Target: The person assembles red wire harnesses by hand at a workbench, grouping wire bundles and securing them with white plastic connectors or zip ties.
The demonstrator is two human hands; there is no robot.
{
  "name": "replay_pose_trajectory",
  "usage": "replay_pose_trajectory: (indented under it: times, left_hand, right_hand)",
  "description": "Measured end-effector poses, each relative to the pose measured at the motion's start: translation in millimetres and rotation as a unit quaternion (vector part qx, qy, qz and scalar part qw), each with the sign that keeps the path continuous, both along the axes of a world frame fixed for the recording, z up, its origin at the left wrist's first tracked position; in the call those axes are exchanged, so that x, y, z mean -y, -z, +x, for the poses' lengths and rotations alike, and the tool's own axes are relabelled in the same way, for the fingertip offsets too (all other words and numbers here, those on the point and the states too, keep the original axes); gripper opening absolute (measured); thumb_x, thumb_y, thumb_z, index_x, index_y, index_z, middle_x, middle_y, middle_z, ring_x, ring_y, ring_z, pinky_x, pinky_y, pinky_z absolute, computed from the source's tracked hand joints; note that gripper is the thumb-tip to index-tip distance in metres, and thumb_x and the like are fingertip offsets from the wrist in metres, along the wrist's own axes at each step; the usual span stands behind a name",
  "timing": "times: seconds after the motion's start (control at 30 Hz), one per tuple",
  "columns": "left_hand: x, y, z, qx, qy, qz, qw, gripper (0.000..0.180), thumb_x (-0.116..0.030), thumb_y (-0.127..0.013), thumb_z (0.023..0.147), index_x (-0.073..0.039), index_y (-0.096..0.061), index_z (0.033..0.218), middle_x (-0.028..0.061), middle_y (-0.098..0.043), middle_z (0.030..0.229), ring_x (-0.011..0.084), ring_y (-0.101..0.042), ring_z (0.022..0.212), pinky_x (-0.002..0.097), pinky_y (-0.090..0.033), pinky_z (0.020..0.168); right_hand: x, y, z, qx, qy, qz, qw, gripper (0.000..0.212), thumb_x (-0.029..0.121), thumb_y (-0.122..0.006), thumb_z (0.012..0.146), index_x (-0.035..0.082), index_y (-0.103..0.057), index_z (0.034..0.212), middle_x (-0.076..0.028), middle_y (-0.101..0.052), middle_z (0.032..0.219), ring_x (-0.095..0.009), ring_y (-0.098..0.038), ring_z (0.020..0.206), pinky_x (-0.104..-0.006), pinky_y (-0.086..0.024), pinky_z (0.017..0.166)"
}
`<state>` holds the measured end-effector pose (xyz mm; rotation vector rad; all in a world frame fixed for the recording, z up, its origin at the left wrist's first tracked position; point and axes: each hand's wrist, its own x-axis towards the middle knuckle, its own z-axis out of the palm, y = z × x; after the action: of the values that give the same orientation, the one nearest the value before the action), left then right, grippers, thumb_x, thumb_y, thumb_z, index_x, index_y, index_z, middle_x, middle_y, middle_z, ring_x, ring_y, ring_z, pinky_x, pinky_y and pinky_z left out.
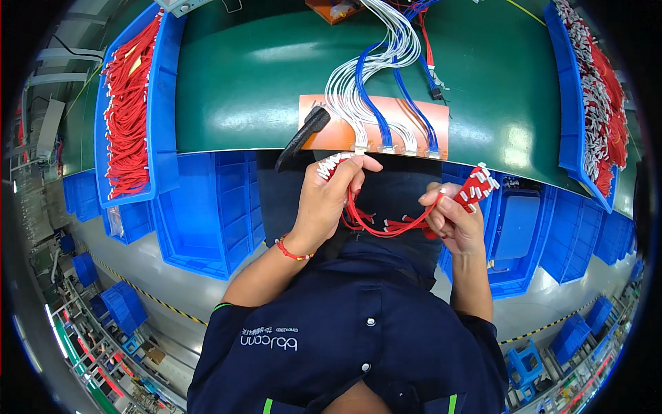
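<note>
My left hand [331,190] is closed at the table edge, its fingertips by a white connector at the end of the white wire bundle [347,86]. Several white plugs of red cables stick out from its palm. My right hand [454,219] pinches the other end of a red cable [394,232], which sags in a loop between my hands. A bunch of red cables with white plugs [477,185] rises out of that same hand. More red cables lie on my lap. An orange board [427,114] at the table edge carries connectors with white wires and blue wires [378,110].
A blue bin [164,103] of red cables stands at the left, and another blue bin [569,103] of red cables at the right. A black strap-like piece [302,136] overhangs the edge of the green table [241,76]. Larger blue crates [200,214] sit below.
</note>
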<state>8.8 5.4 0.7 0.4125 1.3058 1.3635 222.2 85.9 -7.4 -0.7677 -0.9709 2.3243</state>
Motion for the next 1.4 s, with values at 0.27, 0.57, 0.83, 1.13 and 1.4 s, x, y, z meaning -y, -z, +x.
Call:
replay_pose_trajectory:
  times: [0.27, 0.57, 0.83, 1.13, 1.4]
  left_hand:
    - [-2.0, -3.0, 6.3, -0.007, -0.035, 0.004, 0.999, 0.027, -0.013, -0.049, 0.097, 0.004, -0.069, 0.091, -0.0035, -0.047, 0.063, 0.0016, -0.038, 0.058, 0.0203, -0.027, 0.051]
    - [-2.3, 0.8, 6.2, 0.022, -0.041, 0.019, 0.999, 0.026, -0.014, -0.05, 0.097, 0.003, -0.069, 0.093, -0.0027, -0.051, 0.064, 0.0002, -0.036, 0.052, 0.0191, -0.024, 0.047]
    - [1.6, -5.1, -20.1, 0.051, 0.072, 0.011, 0.996, 0.028, -0.02, -0.052, 0.099, 0.003, -0.066, 0.11, 0.0015, -0.064, 0.081, 0.0012, -0.036, 0.049, 0.0179, -0.028, 0.044]
    - [8.8, 2.0, -16.7, 0.053, 0.065, 0.024, 0.996, 0.034, -0.024, -0.048, 0.101, 0.003, -0.063, 0.114, 0.003, -0.063, 0.083, 0.002, -0.04, 0.051, 0.0184, -0.029, 0.045]
    - [-0.7, -2.4, -9.0, 0.057, 0.035, 0.027, 0.997, 0.035, -0.027, -0.049, 0.101, 0.003, -0.066, 0.107, 0.0034, -0.062, 0.081, 0.0062, -0.051, 0.066, 0.0207, -0.041, 0.06]
  right_hand:
    - [3.2, -1.2, -28.7, 0.161, 0.072, 0.156, 0.972, 0.024, 0.016, -0.054, 0.096, -0.005, -0.066, 0.096, -0.005, -0.061, 0.068, 0.0, -0.03, 0.04, -0.0186, -0.023, 0.041]
    - [-1.8, -3.3, -30.4, 0.185, 0.127, 0.134, 0.965, 0.025, 0.016, -0.054, 0.097, -0.005, -0.066, 0.097, -0.003, -0.058, 0.066, 0.0, -0.032, 0.04, -0.0178, -0.023, 0.04]
    - [0.2, -3.3, -31.4, 0.206, 0.154, 0.145, 0.955, 0.024, 0.017, -0.056, 0.096, -0.005, -0.067, 0.095, -0.002, -0.058, 0.065, 0.0, -0.032, 0.041, -0.0187, -0.023, 0.04]
    - [-0.3, -6.0, -33.5, 0.179, 0.164, 0.08, 0.967, 0.022, 0.016, -0.058, 0.095, -0.003, -0.069, 0.094, -0.002, -0.06, 0.063, -0.001, -0.033, 0.041, -0.0193, -0.023, 0.041]
    - [6.5, -1.8, -43.7, 0.124, 0.217, 0.047, 0.967, 0.024, 0.017, -0.056, 0.096, -0.004, -0.067, 0.098, -0.003, -0.062, 0.068, -0.002, -0.034, 0.042, -0.0199, -0.026, 0.041]
